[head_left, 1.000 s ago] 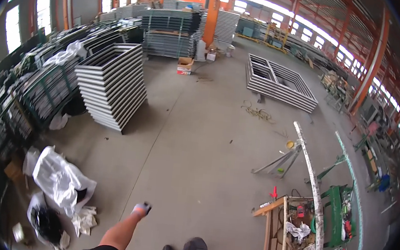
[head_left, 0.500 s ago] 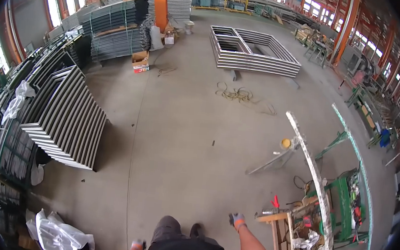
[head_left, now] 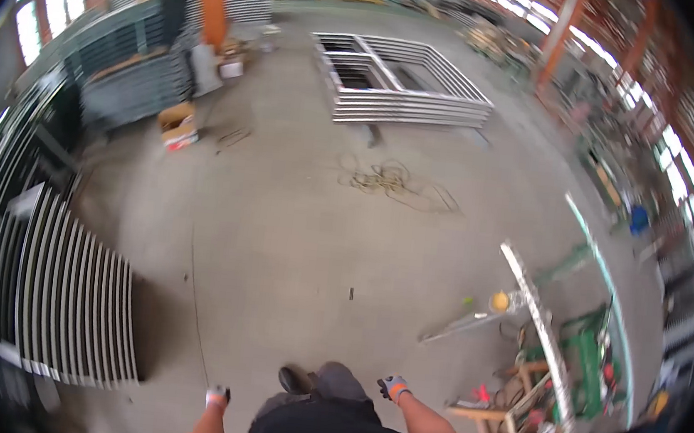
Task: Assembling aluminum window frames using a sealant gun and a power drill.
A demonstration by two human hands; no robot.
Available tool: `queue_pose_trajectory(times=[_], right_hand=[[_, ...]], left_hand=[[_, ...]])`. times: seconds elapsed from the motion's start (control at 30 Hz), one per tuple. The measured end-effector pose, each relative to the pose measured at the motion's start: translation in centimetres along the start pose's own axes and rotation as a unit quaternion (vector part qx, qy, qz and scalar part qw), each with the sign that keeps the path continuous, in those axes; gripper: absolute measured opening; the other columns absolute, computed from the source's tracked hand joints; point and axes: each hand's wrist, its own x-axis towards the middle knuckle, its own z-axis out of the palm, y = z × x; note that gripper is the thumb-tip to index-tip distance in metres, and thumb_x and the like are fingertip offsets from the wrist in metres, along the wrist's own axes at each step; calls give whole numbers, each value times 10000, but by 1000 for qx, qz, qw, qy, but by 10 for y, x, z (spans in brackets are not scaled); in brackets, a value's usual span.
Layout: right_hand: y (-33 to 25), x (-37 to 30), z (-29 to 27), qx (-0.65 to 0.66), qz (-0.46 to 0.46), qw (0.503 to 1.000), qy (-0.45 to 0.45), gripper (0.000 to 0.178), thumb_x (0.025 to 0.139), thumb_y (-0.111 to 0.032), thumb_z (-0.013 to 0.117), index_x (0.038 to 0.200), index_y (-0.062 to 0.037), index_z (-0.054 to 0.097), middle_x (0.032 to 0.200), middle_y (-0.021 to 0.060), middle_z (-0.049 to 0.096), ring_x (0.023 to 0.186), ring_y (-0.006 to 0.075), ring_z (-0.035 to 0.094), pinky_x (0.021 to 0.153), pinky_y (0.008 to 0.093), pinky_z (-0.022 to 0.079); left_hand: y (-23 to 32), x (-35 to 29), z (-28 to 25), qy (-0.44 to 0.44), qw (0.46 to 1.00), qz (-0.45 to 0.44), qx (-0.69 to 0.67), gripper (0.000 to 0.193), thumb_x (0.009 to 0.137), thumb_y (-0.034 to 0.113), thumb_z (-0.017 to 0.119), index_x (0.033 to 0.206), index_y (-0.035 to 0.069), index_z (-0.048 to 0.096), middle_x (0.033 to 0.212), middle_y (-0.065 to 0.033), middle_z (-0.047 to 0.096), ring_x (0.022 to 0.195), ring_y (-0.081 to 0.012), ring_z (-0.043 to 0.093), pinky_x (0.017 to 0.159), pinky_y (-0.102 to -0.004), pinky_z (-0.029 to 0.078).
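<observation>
My left hand (head_left: 218, 394), in a grey work glove with an orange cuff, hangs low beside my left leg. Its fingers curl downward and are too small and blurred to read. My right hand (head_left: 392, 387), gloved the same way, is held out ahead of my right hip. Its fingers are loosely bent and apart, with nothing seen in them. Both hands are over the concrete floor (head_left: 269, 242) and touch nothing. Nearest the right hand is a wooden stand (head_left: 478, 414) with tools and scraps around it. One dark shoe (head_left: 294, 379) shows ahead of my body.
Stacked metal frames (head_left: 76, 299) stand at left. A larger stack of frames (head_left: 412, 108) lies ahead, with a tangled hose or cable (head_left: 384, 178) before it. Long bars (head_left: 541, 327) and green machinery (head_left: 586, 356) are at right. An open cardboard box (head_left: 178, 127) sits far left.
The view has turned to the right, and the left frame stack appears nearer. My left hand has swung forward and up into fuller view; my right hand appears slightly further left. One shoe is now at left.
</observation>
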Motion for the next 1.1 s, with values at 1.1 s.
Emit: queue_pose_trajectory(times=[1.1], right_hand=[[-633, 443, -6, 103, 45, 993, 44, 229, 816, -299, 689, 846, -91, 601, 660, 98, 641, 457, 211, 579, 405, 334, 425]], left_hand=[[354, 763, -212, -18, 996, 35, 79, 201, 882, 180, 462, 811, 101, 632, 916, -148, 673, 763, -299, 658, 616, -436, 512]])
